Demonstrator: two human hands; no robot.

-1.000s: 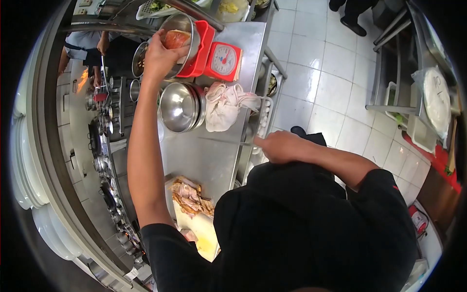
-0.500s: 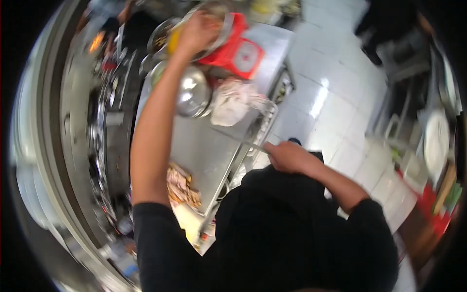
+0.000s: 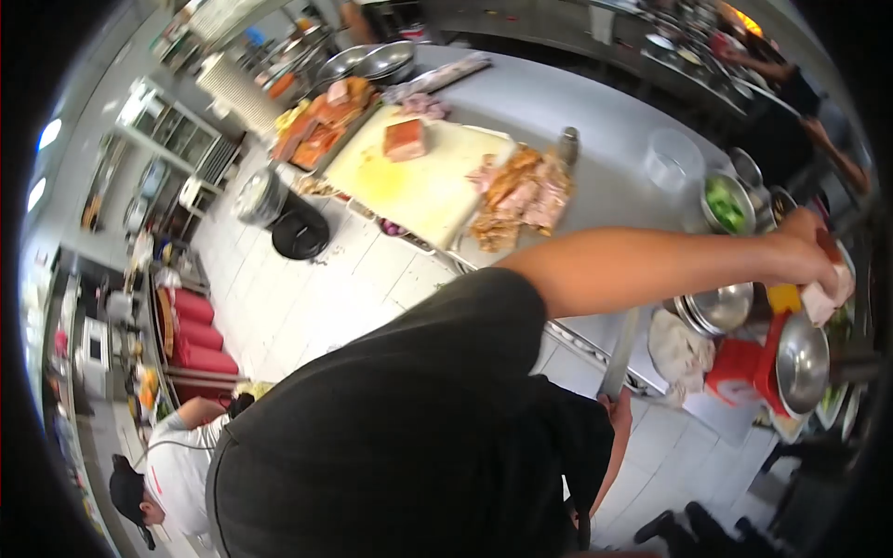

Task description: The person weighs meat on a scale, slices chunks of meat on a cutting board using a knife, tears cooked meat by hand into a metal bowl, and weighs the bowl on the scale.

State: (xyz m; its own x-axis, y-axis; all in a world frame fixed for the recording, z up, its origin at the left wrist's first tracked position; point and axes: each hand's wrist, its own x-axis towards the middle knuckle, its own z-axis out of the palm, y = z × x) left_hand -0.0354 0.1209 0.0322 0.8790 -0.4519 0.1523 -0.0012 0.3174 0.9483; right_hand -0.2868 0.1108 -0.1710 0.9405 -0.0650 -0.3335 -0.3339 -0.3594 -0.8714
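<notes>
My left hand (image 3: 802,249), at the end of an outstretched arm, is closed on a chunk of meat (image 3: 823,299), pale with a brownish edge. The chunk is beside a metal bowl (image 3: 803,363), which rests on a red scale (image 3: 739,370). Lower down, my right hand (image 3: 616,414) grips the handle of a knife (image 3: 621,358), its blade pointing up toward the table. A crumpled cloth (image 3: 679,349) lies between the knife and the scale. Stacked metal bowls (image 3: 724,307) stand under my left forearm.
A white cutting board (image 3: 446,191) carries a browned block of meat (image 3: 405,139). Roasted meat pieces (image 3: 526,200) lie beside it on the steel table (image 3: 614,186). A clear tub (image 3: 674,158) and a bowl of greens (image 3: 726,205) stand farther right. A co-worker (image 3: 181,465) bends at the lower left.
My view has swung toward the cutting board. My left hand, previously over the bowl on the scale, is now beside it with a chunk of meat. The knife stays in my right hand.
</notes>
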